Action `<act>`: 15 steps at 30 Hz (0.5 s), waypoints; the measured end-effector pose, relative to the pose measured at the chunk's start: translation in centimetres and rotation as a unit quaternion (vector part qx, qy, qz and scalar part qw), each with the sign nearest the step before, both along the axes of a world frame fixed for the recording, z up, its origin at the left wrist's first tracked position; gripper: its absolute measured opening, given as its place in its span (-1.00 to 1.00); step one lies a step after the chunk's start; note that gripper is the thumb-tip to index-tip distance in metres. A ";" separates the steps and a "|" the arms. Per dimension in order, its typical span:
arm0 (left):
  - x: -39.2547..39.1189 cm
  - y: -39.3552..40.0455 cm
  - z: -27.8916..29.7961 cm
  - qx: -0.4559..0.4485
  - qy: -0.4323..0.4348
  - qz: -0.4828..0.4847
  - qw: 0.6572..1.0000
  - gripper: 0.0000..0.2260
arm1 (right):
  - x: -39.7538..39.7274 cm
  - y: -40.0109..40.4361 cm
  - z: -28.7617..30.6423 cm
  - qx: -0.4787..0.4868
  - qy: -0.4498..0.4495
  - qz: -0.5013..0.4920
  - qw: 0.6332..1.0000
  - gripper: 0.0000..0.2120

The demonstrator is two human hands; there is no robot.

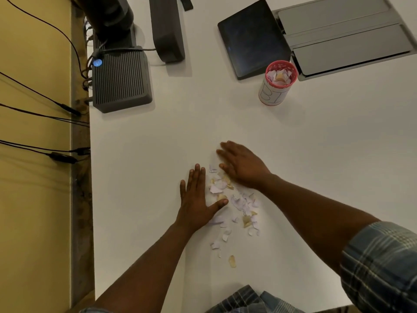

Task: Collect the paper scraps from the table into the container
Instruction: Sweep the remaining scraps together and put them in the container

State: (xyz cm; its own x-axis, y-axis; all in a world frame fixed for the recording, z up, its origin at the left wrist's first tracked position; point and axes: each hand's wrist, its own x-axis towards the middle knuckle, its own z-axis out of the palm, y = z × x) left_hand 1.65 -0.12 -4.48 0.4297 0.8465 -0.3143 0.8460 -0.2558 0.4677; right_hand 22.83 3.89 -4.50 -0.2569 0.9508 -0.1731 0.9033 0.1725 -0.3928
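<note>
between the hands: paper scraps [234, 204], white and tan bits heaped on the white table [316, 143], near the middle of its near half
strays: a thin trail of scraps runs toward the near edge, ending at one tan scrap [232, 261] lying apart from the rest
long axis of the heap: far to near, leaning a little right as it comes nearer; widest between the two hands, thinning to a tail at the near end
left hand [195, 199]: flat on the table, fingers straight and together pointing far, thumb spread right and touching the heap's left side; holds nothing
right hand [242, 164]: flat and palm down at the far right of the heap, fingers straight and pointing far-left, some scraps seemingly under its edge; grips nothing
container [278, 83]: red-rimmed cup with a white label, upright, mouth up, well apart to the far right, just beside a dark tablet [252, 39]; already part full of scraps
risk, leftover: the near tail lies outside both palms, so a squeeze here would likely miss it
risk, spill: light scraps could slip from between flat hands on the long carry to the container
risk, tipping: the narrow mouth may shed scraps, and a bump could knock the cup over
</note>
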 end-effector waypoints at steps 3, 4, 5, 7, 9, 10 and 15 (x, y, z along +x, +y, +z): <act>-0.3 -0.2 -0.2 0.010 -0.012 -0.025 1.000 -0.16 | -0.5 -2.9 -0.1 0.012 -0.011 0.000 1.000 -0.51; -0.4 -0.4 -0.4 0.010 -0.015 -0.034 0.999 -0.18 | -0.6 -3.9 0.0 0.015 -0.011 -0.006 1.000 -0.52; -0.6 -0.6 -0.5 0.010 -0.018 -0.041 0.999 -0.20 | -0.7 -4.8 0.1 0.016 -0.009 -0.011 1.000 -0.53; -1.1 -1.2 -0.5 0.012 -0.021 -0.057 0.998 -0.23 | -0.9 -6.5 0.6 0.014 0.007 -0.023 1.000 -0.53; -1.6 -2.1 -0.2 0.003 -0.032 -0.070 0.997 -0.23 | -1.0 -8.2 1.2 0.006 0.031 -0.052 0.998 -0.50; -1.9 -2.7 0.0 -0.005 -0.041 -0.073 0.996 -0.21 | -0.9 -9.0 1.5 0.005 0.040 -0.073 0.997 -0.48; -3.8 -6.1 0.7 -0.033 -0.074 -0.056 0.995 -0.13 | 0.3 -12.7 2.1 0.001 0.042 -0.188 0.981 -0.45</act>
